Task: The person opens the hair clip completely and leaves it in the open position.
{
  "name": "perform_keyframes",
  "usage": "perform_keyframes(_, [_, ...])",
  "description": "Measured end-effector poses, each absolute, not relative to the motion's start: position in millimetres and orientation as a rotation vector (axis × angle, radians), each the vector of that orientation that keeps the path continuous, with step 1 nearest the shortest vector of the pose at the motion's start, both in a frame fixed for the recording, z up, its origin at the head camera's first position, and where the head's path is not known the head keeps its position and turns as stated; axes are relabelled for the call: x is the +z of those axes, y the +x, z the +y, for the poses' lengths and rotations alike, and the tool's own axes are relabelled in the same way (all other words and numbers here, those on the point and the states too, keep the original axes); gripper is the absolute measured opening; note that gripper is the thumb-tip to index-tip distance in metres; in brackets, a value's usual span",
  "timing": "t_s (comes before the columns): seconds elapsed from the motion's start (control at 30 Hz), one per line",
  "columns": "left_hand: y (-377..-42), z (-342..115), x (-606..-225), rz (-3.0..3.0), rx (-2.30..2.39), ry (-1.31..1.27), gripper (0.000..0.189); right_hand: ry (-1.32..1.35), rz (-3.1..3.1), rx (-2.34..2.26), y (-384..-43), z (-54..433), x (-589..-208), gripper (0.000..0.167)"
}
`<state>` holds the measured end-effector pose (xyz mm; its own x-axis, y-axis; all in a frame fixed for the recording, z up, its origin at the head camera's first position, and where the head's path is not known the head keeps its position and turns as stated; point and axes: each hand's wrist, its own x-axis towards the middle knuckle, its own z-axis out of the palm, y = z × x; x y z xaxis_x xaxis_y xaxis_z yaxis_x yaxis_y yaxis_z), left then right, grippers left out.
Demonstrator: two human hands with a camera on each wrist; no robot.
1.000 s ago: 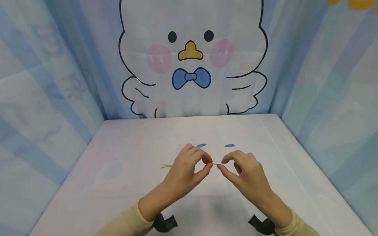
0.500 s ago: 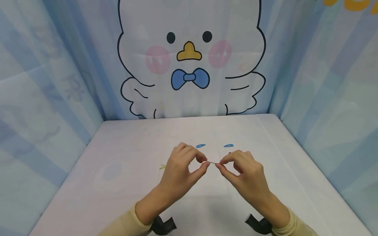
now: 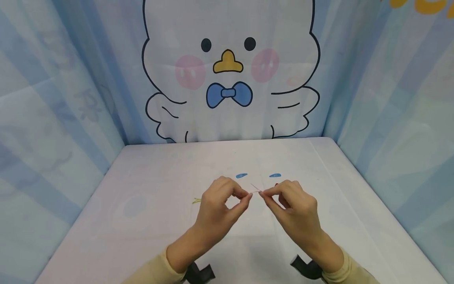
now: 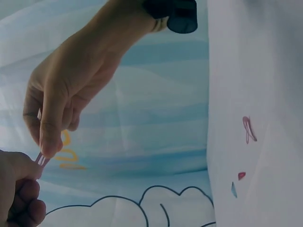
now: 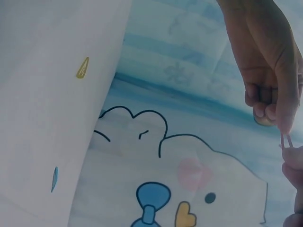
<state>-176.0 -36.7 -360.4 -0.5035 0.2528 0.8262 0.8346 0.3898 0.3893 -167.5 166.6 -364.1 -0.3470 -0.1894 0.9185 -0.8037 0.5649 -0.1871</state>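
Between the fingertips of both hands is a pink snap hair clip [image 3: 256, 191], held above the table. My left hand [image 3: 218, 209] pinches one end with thumb and forefinger, and my right hand [image 3: 296, 209] pinches the other. Two thin strips of the clip spread apart near the right fingertips in the head view. In the left wrist view the held pink clip [image 4: 42, 161] spans the short gap between the hands. Its ends are covered by the fingers.
Two blue hair clips [image 3: 241, 175] lie on the white table [image 3: 142, 236] beyond the hands. A yellow hair clip [image 5: 83, 68] is left of the left hand. Near the right hand lie a red clip [image 4: 241, 175] and another pink clip [image 4: 247, 129]. Printed curtains surround the table.
The held clip looked like one thin line before; now one strip stands up away from the other. Both hands stay almost in place, the left wrist shifting slightly.
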Motion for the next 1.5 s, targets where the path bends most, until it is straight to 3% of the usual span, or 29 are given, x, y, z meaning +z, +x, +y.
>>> perform_keyframes(0.4, [-180.2,-39.6,-361.3,-1.998,-1.041,-0.96,0.004,0.798,-1.878,0.748,-171.7,170.5,-361.1,0.032])
perform_keyframes(0.7, [-183.7,-43.7,-365.1,-2.012,-0.971,-0.917,0.005,0.791,-1.977,0.734,-171.7,172.7,-361.7,0.034])
perform_keyframes(0.87, [-187.2,-48.4,-370.4,-2.059,-0.969,-0.863,0.007,0.772,-2.141,0.695,-172.8,177.2,-362.8,0.019])
perform_keyframes(1.0, [-192.3,-53.4,-378.6,-2.099,-0.955,-0.817,0.011,0.767,-2.189,0.656,-178.0,181.7,-365.0,0.029])
perform_keyframes(1.5, [-204.8,-72.2,-411.8,-2.322,-0.895,-0.643,0.013,0.63,-2.281,0.596,-199.1,205.3,-375.8,0.024])
